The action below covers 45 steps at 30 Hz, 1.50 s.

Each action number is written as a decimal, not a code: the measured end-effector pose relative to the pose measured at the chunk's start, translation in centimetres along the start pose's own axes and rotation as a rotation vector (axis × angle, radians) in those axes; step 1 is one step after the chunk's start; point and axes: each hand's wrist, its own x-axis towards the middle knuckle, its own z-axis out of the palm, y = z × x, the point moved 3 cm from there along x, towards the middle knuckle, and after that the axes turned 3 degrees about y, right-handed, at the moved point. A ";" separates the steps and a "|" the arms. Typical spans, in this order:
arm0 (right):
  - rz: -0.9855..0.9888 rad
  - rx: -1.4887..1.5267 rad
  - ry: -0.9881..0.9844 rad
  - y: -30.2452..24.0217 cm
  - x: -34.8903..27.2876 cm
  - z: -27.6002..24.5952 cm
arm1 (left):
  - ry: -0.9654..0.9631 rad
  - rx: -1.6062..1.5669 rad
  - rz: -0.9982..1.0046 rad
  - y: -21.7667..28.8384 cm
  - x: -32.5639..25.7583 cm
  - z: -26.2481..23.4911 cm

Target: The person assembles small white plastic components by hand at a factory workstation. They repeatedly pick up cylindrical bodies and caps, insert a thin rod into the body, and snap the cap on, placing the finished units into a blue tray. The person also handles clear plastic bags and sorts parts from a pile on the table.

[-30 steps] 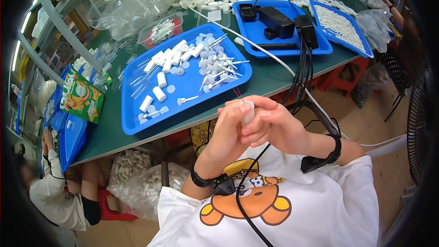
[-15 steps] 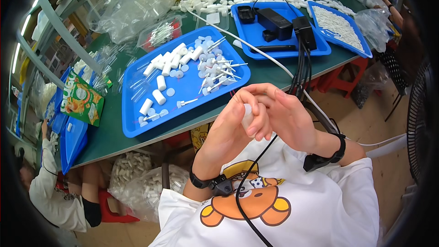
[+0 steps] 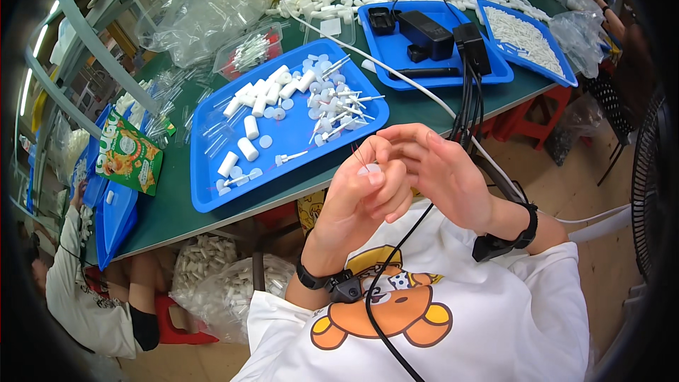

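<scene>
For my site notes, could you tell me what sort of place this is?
Most likely a small assembly workshop. A green worktable holds blue trays of white plastic cylinders, bags of the same parts sit underneath, and both hands, left hand and right hand, work one small white piece.

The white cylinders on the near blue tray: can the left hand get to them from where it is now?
Probably yes. The white cylinders lie uncovered on the blue tray, nothing between. But the left hand is pinching a small white piece with the right hand.

Assembly workshop: parts trays [image 3: 212, 198] on workbench [image 3: 170, 216]
</scene>
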 end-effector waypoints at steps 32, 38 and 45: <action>-0.170 -0.293 -0.056 -1.1 -0.6 0.2 | -0.252 -0.248 -0.103 0.2 -0.7 -0.4; -0.226 -0.362 -0.034 -1.2 -0.7 0.2 | -0.280 -0.371 -0.143 0.0 -0.6 0.0; -0.555 -0.947 0.020 -3.0 -0.5 1.0 | -0.078 -0.258 -0.095 0.2 -0.9 0.6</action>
